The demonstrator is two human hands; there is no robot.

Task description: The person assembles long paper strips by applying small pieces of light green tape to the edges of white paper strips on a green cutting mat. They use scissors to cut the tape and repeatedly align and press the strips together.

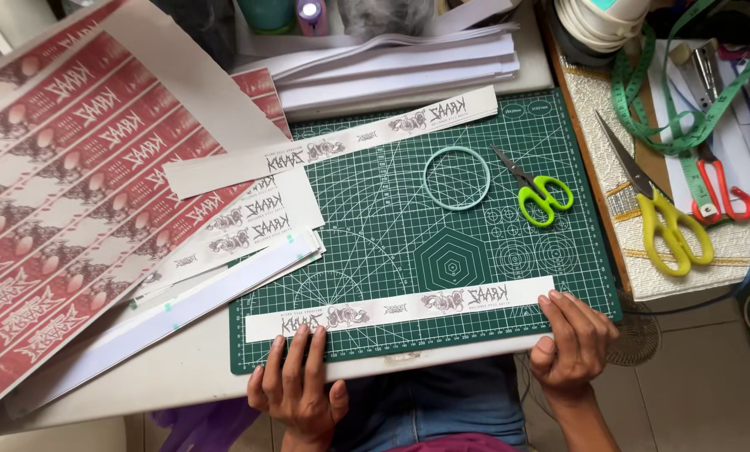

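A long white paper strip (400,307) with black printed graphics lies along the near edge of a green cutting mat (375,243). My left hand (298,385) rests with fingertips on the strip's left end, at the mat's front edge. My right hand (572,341) presses fingertips on the strip's right end, thumb curled over the table edge. Neither hand grips anything. A second printed strip (333,142) lies across the mat's far edge.
A pale green ring (457,177) and small green-handled scissors (536,191) lie on the mat. Red printed sheets (65,184) and more strips pile at left. Stacked white paper (400,67) sits behind. Yellow scissors (664,213), red scissors (718,188) and a green measuring tape (685,100) lie at right.
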